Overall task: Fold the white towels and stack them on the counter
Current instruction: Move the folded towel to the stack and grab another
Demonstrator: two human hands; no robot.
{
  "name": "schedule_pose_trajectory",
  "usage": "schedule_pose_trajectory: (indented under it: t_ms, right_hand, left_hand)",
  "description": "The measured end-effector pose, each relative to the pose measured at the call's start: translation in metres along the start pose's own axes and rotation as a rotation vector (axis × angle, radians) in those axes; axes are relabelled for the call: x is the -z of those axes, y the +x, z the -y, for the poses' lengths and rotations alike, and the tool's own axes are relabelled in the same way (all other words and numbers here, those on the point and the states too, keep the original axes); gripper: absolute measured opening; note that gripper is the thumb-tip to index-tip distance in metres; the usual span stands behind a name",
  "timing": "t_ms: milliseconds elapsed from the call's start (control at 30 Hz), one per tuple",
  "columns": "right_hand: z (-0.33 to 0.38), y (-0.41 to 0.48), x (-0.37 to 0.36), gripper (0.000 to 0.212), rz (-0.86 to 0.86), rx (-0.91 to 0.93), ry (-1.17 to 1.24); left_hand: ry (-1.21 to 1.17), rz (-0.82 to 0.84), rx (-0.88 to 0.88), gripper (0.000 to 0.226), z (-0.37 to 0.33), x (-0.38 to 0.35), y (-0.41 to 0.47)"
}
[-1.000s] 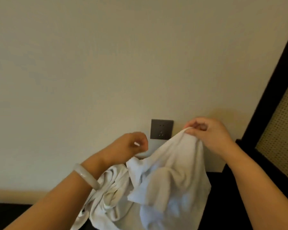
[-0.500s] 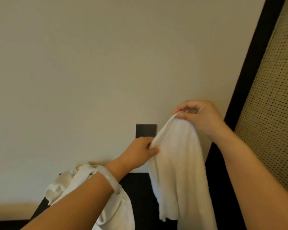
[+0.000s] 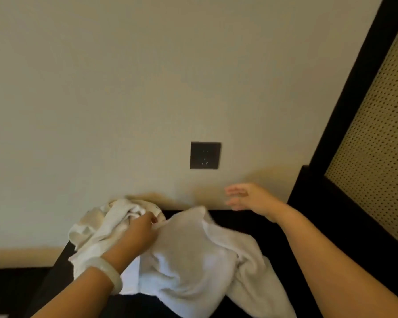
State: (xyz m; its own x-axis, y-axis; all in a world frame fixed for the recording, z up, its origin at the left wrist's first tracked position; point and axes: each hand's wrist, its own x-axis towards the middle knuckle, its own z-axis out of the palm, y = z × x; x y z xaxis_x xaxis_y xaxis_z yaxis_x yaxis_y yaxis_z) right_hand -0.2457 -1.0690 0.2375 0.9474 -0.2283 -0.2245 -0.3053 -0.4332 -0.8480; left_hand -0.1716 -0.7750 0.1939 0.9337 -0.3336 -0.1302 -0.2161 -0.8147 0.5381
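**White towel (image 3: 193,260) on dark desk (image 3: 276,232): left hand (image 3: 139,234) pinching, right hand (image 3: 247,196) spread**

Nearest the camera, a pale bracelet (image 3: 112,275) circles the left wrist. Beyond it, the towel lies loose and rumpled across the middle of the desk, unfolded, and its near end runs down to the lower edge of the view. The left hand sits at the towel's left border, fingers curled, with the fingertips pinching a fold of the cloth.

Just behind and to the left of that hand, a crumpled towel (image 3: 101,223) is heaped at the desk's back left corner, up against the wall (image 3: 124,99). The two cloths meet beneath the left forearm.

Farther back on the right, the right hand is raised over the desk's rear edge, clear of the towel. Its fingers are straight and apart, pointing left, and it grips nothing. Its outline is blurred.

A dark square socket (image 3: 205,155) is set in the beige wall, above the gap between the hands. At far right, a black frame (image 3: 345,106) borders a tan perforated panel (image 3: 377,145).
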Motion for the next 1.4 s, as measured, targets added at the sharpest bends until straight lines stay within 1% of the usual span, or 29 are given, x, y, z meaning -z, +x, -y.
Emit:
schedule_pose_trajectory:
  t_ms: [67, 100, 133, 200, 300, 333, 367, 400, 433, 500, 533, 567, 633, 700, 767, 800, 833, 867, 900, 933, 967, 1000, 1067, 1100, 1167, 1233, 1267, 1333, 1400]
  right_hand:
    - [-0.041, 0.0, -0.002, 0.022, -0.166, -0.093, -0.034]
    - [-0.061, 0.0, -0.004, 0.024, -0.254, -0.155, -0.095]
    - [-0.079, -0.002, -0.007, 0.025, -0.293, -0.215, -0.171]
    - [-0.107, -0.005, -0.017, 0.029, -0.294, -0.27, -0.304]
    - [-0.132, -0.002, -0.032, 0.036, -0.227, -0.226, -0.394]
    - [-0.136, -0.001, -0.036, 0.032, -0.21, -0.22, -0.414]
    - [-0.138, 0.001, -0.039, 0.022, -0.205, -0.225, -0.432]
    - [-0.139, 0.002, -0.042, 0.009, -0.196, -0.24, -0.446]
    - [-0.141, 0.002, -0.043, 0.006, -0.188, -0.236, -0.445]
    - [-0.135, 0.001, -0.041, 0.012, -0.163, -0.209, -0.342]
    - [-0.126, -0.001, -0.038, 0.013, -0.175, -0.176, -0.251]
    - [-0.113, -0.003, -0.033, 0.016, -0.209, -0.123, -0.168]
    - [-0.074, -0.01, -0.02, 0.023, -0.363, 0.037, -0.075]
    - [-0.026, -0.025, -0.012, 0.024, -0.551, 0.233, -0.097]
    - [0.015, -0.046, -0.023, 0.022, -0.725, 0.384, -0.176]
    - [0.028, -0.055, -0.035, 0.021, -0.79, 0.42, -0.25]
    - [0.034, -0.06, -0.05, 0.021, -0.813, 0.442, -0.364]
    - [0.033, -0.064, -0.069, 0.021, -0.781, 0.467, -0.478]
    - [0.03, -0.068, -0.088, 0.021, -0.658, 0.456, -0.502]
    - [0.025, -0.072, -0.105, 0.022, -0.492, 0.403, -0.444]
    - [0.019, -0.078, -0.118, 0.025, -0.332, 0.315, -0.391]
    - [0.013, -0.084, -0.127, 0.026, -0.207, 0.253, -0.389]
    - [-0.002, -0.09, -0.131, 0.017, -0.095, 0.204, -0.341]
    - [-0.007, -0.092, -0.128, 0.009, -0.05, 0.166, -0.283]
    - [-0.018, -0.097, -0.116, 0.003, 0.049, 0.069, -0.249]
    - [-0.029, -0.1, -0.101, 0.007, 0.094, 0.025, -0.291]
    - [-0.032, -0.102, -0.095, 0.01, 0.073, 0.028, -0.293]
    - [-0.035, -0.106, -0.089, 0.01, -0.017, 0.053, -0.217]
    - [-0.035, -0.107, -0.093, 0.008, -0.141, 0.074, -0.112]
  left_hand:
    - [0.057, -0.011, 0.022, 0.027, 0.026, -0.019, -0.005]
    - [0.07, -0.045, 0.031, 0.027, 0.035, -0.025, -0.009]
    - [0.048, -0.07, 0.052, 0.027, 0.039, -0.027, -0.015]
    - [0.022, -0.095, 0.09, 0.024, 0.045, -0.031, -0.025]
    - [0.154, -0.112, 0.125, 0.026, 0.056, -0.034, -0.04]
    - [0.199, -0.12, 0.157, 0.031, 0.06, -0.035, -0.045]
    - [0.235, -0.132, 0.181, 0.035, 0.064, -0.036, -0.049]
    - [0.243, -0.144, 0.185, 0.034, 0.065, -0.036, -0.052]
    - [0.222, -0.141, 0.186, 0.028, 0.064, -0.034, -0.055]
    - [0.089, -0.102, 0.168, 0.009, 0.055, -0.024, -0.058]
    - [-0.012, -0.087, 0.165, 0.008, 0.049, -0.017, -0.059]
    - [-0.131, -0.074, 0.167, 0.011, 0.042, -0.01, -0.058]
    - [-0.414, -0.066, 0.171, 0.025, 0.023, 0.006, -0.058]
    - [-0.621, -0.127, 0.119, 0.029, 0.001, 0.02, -0.058]
    - [-0.689, -0.164, 0.056, 0.017, -0.024, 0.026, -0.061]
    - [-0.726, -0.155, 0.049, 0.008, -0.035, 0.023, -0.062]
    - [-0.766, -0.121, 0.055, 0.017, -0.045, 0.017, -0.064]
    - [-0.811, -0.054, 0.054, 0.033, -0.052, 0.009, -0.067]
    - [-0.851, 0.04, 0.044, 0.047, -0.055, -0.002, -0.07]
    - [-0.861, 0.141, 0.039, 0.056, -0.055, -0.011, -0.073]
    - [-0.843, 0.251, 0.042, 0.058, -0.053, -0.02, -0.075]
    - [-0.803, 0.348, 0.06, 0.052, -0.051, -0.026, -0.078]
    - [-0.716, 0.436, 0.106, 0.03, -0.045, -0.032, -0.084]
    - [-0.697, 0.414, 0.133, 0.02, -0.041, -0.033, -0.086]
    - [-0.726, 0.3, 0.186, 0.015, -0.035, -0.033, -0.087]
    - [-0.774, 0.18, 0.211, 0.018, -0.03, -0.034, -0.088]
    - [-0.796, 0.149, 0.215, 0.019, -0.03, -0.033, -0.088]
    - [-0.873, 0.159, 0.241, 0.018, -0.028, -0.033, -0.088]
    - [-0.995, 0.231, 0.295, 0.022, -0.028, -0.033, -0.088]
